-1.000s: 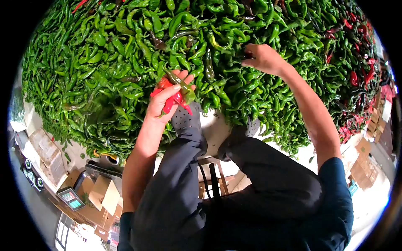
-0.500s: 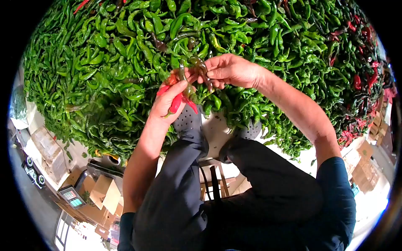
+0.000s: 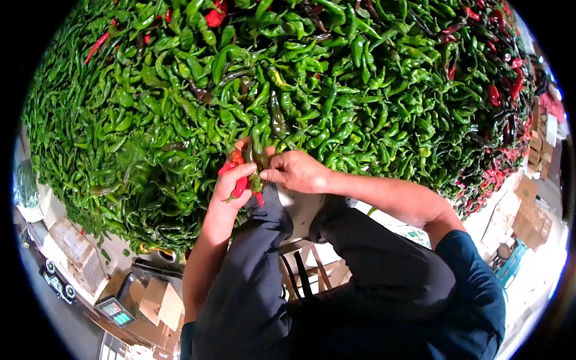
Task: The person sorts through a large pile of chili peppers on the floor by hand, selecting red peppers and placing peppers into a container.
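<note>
My left hand (image 3: 231,185) is closed around a small bunch of chili peppers, above the near edge of a big pile of green peppers (image 3: 198,129). Bright red peppers (image 3: 241,187) show between its thumb and fingers. Beside them a dark green-brown pepper (image 3: 258,157) stands up out of the bunch. My right hand (image 3: 297,171) comes in from the right and meets the bunch, thumb and fingertips pinched on the dark green-brown pepper. Just beyond the hands, a dark brown pepper (image 3: 278,114) lies on the pile.
More red and dark peppers (image 3: 495,96) lie along the pile's right side. My knees and dark trousers (image 3: 384,264) are below the hands. At lower left are a digital scale (image 3: 116,312) and an open cardboard box (image 3: 162,303). Further cartons (image 3: 528,219) stand at right.
Both hands have come down toward my lap. My right hand has moved in close against the bunch in the left. The view has shifted, so the pile appears lower and farther left.
</note>
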The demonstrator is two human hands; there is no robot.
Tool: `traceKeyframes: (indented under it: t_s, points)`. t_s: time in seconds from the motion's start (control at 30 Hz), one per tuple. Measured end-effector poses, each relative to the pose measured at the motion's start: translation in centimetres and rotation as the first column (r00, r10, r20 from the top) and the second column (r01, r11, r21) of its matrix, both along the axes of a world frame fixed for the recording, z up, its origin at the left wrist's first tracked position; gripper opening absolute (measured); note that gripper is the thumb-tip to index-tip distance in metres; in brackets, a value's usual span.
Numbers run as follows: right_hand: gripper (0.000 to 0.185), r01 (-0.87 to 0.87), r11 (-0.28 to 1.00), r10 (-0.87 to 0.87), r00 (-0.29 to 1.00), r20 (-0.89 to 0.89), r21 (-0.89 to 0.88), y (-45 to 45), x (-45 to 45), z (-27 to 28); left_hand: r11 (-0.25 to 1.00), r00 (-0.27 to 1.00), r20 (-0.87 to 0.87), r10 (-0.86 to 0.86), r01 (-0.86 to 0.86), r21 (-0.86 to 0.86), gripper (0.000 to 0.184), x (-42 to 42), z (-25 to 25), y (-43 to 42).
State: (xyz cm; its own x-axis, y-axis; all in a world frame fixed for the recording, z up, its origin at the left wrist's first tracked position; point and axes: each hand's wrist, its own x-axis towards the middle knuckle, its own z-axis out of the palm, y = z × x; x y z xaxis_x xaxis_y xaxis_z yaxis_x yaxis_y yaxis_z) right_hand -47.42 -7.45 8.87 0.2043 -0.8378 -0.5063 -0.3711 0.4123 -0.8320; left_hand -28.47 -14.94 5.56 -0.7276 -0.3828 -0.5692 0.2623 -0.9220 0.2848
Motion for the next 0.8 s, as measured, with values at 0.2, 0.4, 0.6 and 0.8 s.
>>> traceKeyframes:
  t_s: [0.2,0.4,0.6,0.8]
  points:
    - [0.020,0.290,0.842,-0.475,0.798,-0.370,-0.455,-4.4,-10.5,-1.4,0.999,0.992,-0.122,0.016,-0.009,0.053,0.062,0.2,0.3,-0.4]
    - [0.030,0.236,0.972,-0.178,0.701,-0.691,-0.011,-7.1,-16.4,-9.1,0.999,0.998,-0.061,0.032,-0.031,0.025,0.059,-0.6,0.5,-0.8]
    - [0.045,0.636,0.706,-0.658,0.752,-0.044,0.313,-6.7,-15.5,-9.2,0.996,0.997,0.045,0.059,-0.062,0.064,0.052,-0.3,-0.9,0.0]
    - [0.038,0.666,0.733,-0.651,0.746,-0.141,0.140,-7.8,-15.1,-9.5,0.999,0.997,0.064,0.031,-0.034,0.041,0.054,-1.2,-0.1,0.0]
